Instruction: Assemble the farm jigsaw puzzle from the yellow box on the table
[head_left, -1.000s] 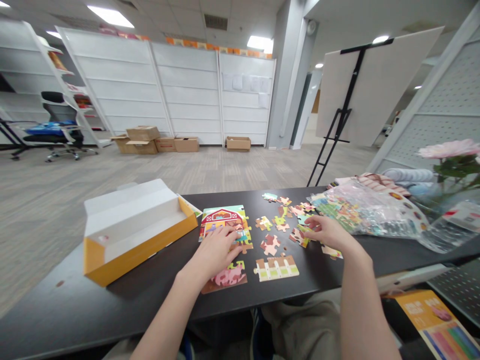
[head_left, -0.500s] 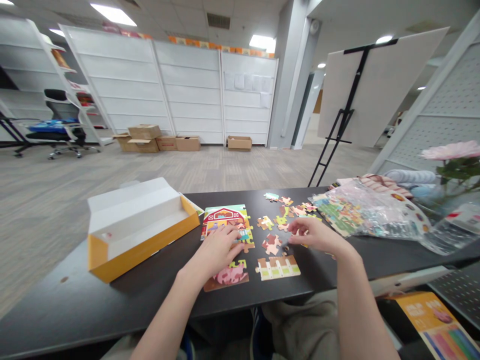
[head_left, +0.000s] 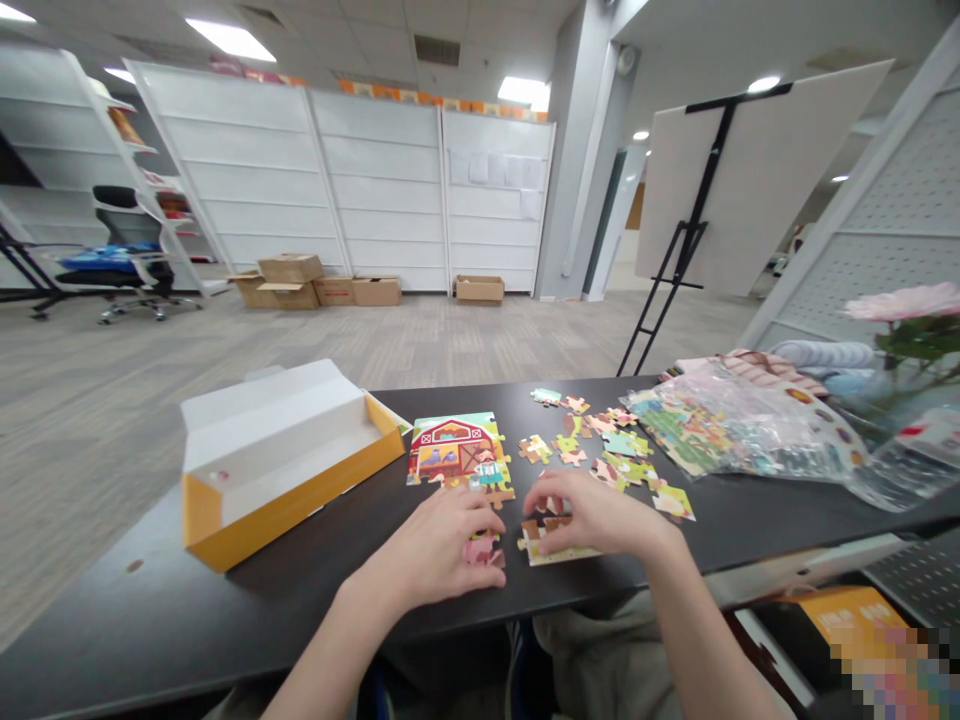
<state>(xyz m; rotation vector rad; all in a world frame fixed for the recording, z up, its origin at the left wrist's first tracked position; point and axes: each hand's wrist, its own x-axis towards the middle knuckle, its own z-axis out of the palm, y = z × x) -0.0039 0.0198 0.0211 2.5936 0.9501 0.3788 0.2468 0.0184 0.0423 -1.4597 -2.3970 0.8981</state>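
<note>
Right hand (head_left: 592, 512) over fence pieces (head_left: 534, 547) | orange box (head_left: 862, 608) | lettering blurred

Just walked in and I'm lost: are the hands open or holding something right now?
Left hand: spread over the pink pig section; grip can't be told.
Right hand: curled over the fence section; grip can't be told.

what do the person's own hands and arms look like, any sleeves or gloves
The bare left hand and bare right hand show no gloves, rings or markings. The uncovered left forearm and uncovered right forearm show no sleeves, watch or bracelet.
</note>
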